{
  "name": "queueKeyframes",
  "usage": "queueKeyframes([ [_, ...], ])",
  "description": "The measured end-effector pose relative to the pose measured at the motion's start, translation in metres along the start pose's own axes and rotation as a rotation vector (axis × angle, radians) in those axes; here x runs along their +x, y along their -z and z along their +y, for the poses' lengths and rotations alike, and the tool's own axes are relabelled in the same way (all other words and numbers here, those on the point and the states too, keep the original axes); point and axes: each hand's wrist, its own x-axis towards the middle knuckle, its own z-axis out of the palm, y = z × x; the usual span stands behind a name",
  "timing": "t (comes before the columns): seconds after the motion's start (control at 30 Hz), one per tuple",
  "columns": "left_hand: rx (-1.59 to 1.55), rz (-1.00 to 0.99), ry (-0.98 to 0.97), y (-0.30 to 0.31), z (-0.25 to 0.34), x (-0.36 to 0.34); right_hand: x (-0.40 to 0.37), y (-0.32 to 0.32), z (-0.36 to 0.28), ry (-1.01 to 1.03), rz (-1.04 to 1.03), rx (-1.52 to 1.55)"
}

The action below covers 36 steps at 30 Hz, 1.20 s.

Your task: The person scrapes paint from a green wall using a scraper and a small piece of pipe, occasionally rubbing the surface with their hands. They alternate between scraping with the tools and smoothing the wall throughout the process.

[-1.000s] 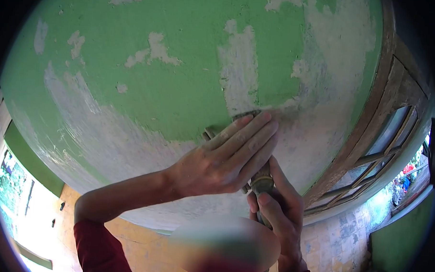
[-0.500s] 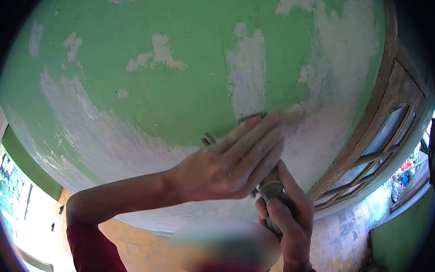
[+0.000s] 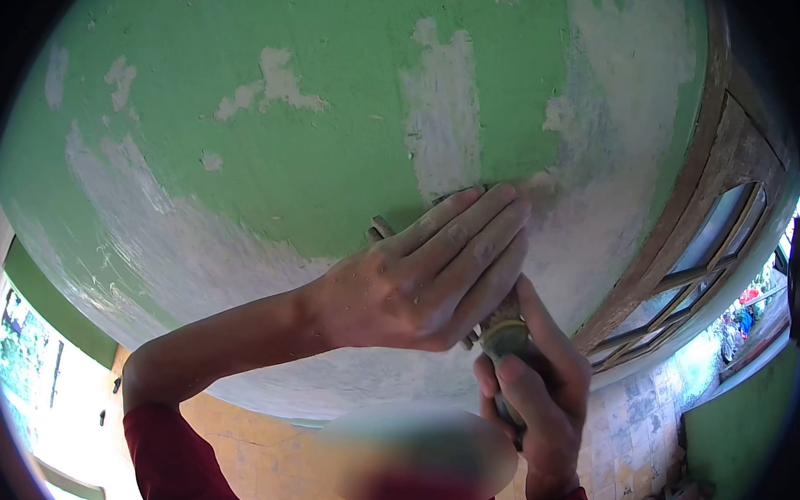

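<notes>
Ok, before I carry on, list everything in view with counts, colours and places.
Wall: 1, green with several pale patches, filling the middle
Hand tool: 1, grey-green with a yellowish ring, at the wall, partly hidden
Wooden frame: 1, brown, with glass panes, right
Floor: 1, yellowish, greyer at right, bottom
Low green wall: 1, green, left
Green surface: 1, green, lower right
Small items: 2, dark, lower left, too small to identify
Blurred patch: 1, mixed colours, bottom centre
Sleeves: 2, dark red, bottom
Left hand: 1, bare, over the tool
Right hand: 1, bare, round the tool's handle
</notes>
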Motion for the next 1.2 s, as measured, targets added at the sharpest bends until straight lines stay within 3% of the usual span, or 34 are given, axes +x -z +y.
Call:
queueKeyframes([
  [0.3,0.064,-0.004,-0.013,-0.006,-0.007,0.001,0.015,0.003,0.01,0.109,-0.01,-0.013],
  [0.43,0.052,0.041,0.001,-0.012,-0.009,-0.001,0.017,0.0,0.004,0.084,-0.007,-0.027],
  [0.9,-0.081,-0.094,0.089,0.006,0.005,0.003,0.001,0.008,-0.005,0.009,0.054,-0.095],
  [1.0,-0.025,-0.096,0.116,0.023,0.019,0.002,-0.01,0.021,0.004,0.438,0.095,-0.579],
  [1.03,-0.013,-0.141,0.096,0.035,0.025,-0.001,-0.01,0.021,0.005,0.439,0.093,-0.58],
  [1.07,-0.003,-0.187,0.074,0.042,0.029,-0.003,-0.008,0.021,0.005,0.652,0.148,-0.855],
  [1.13,-0.032,-0.199,0.114,0.035,0.028,-0.006,-0.003,0.02,0.01,0.861,0.204,-1.127],
  [1.2,-0.052,-0.207,0.151,0.03,0.027,-0.009,0.009,0.016,0.021,0.917,0.291,-1.14],
])
